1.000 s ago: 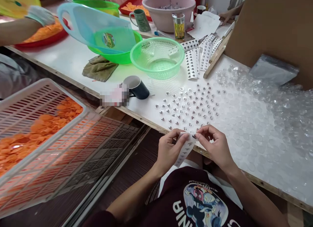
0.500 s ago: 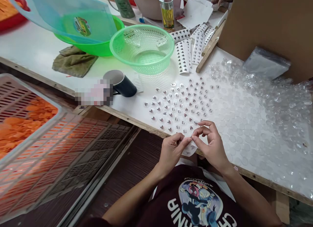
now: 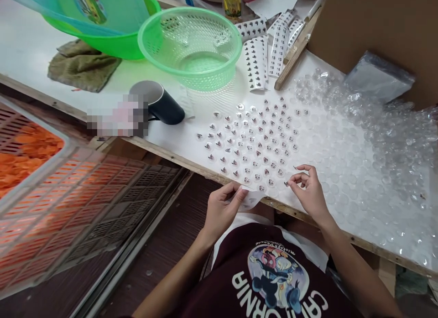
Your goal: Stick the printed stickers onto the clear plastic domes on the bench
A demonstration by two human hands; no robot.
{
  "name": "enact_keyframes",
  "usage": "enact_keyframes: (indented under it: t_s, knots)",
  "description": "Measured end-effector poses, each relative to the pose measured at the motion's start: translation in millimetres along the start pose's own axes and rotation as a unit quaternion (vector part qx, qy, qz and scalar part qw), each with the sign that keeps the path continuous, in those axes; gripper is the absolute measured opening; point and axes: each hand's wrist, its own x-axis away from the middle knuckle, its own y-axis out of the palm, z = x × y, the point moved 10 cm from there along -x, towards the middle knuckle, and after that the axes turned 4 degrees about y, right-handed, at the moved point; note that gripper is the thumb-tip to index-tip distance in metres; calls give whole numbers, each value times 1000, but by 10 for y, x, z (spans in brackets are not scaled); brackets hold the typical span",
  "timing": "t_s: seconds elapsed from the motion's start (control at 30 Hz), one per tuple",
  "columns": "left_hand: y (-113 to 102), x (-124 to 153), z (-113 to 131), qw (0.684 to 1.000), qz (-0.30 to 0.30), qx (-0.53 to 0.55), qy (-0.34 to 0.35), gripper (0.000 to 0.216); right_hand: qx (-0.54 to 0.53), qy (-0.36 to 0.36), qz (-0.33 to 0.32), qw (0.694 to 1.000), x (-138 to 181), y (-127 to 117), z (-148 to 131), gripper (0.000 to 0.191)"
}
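Observation:
My left hand pinches a white sticker sheet at the table's near edge. My right hand has come off the sheet and hovers over the white table. Its thumb and forefinger pinch a tiny dark sticker, and the other fingers are spread. Just beyond both hands, several clear round domes with small dark stickers lie in rows. To the right are rows of plain clear domes, and a loose heap of them behind.
A dark mug and a green mesh basket stand at the back left, with a green bowl, a blue basin and a brown cloth beyond. Sticker strips, a wooden stick and a cardboard wall are behind. A crate of orange discs sits left.
My right hand has pulled away from the sheet to the right, over the table, with a sticker pinched. My left hand keeps the sheet. The view has tilted down.

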Motion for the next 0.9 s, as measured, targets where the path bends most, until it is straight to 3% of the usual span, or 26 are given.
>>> enact_keyframes:
  t_s: [0.2, 0.37, 0.47, 0.6, 0.67, 0.77, 0.9]
  knots:
    - [50, 10, -52, 1000, -9, 12, -6, 30, 103, -57, -19, 993, -24, 275, -9, 31]
    - [49, 4, -78, 1000, -9, 10, -3, 33, 302, -139, 15, 943, 57, 453, -152, 33]
    - [33, 8, -85, 1000, -7, 9, -6, 33, 345, -151, 48, 925, 103, 405, -239, 38]
    - [18, 12, -84, 1000, -8, 15, -4, 34, 263, -147, 98, 948, 114, 143, -354, 23]
    - [6, 10, -88, 1000, -7, 17, -2, 33, 187, -116, 53, 974, 79, 133, -304, 12]
    - [-16, 6, -96, 1000, -2, 17, 1, 31, 111, -27, -67, 991, 46, 324, -98, 15]
    - [-41, 7, -111, 1000, 0, 15, -3, 31, 116, 12, -98, 988, 47, 473, 47, 15]
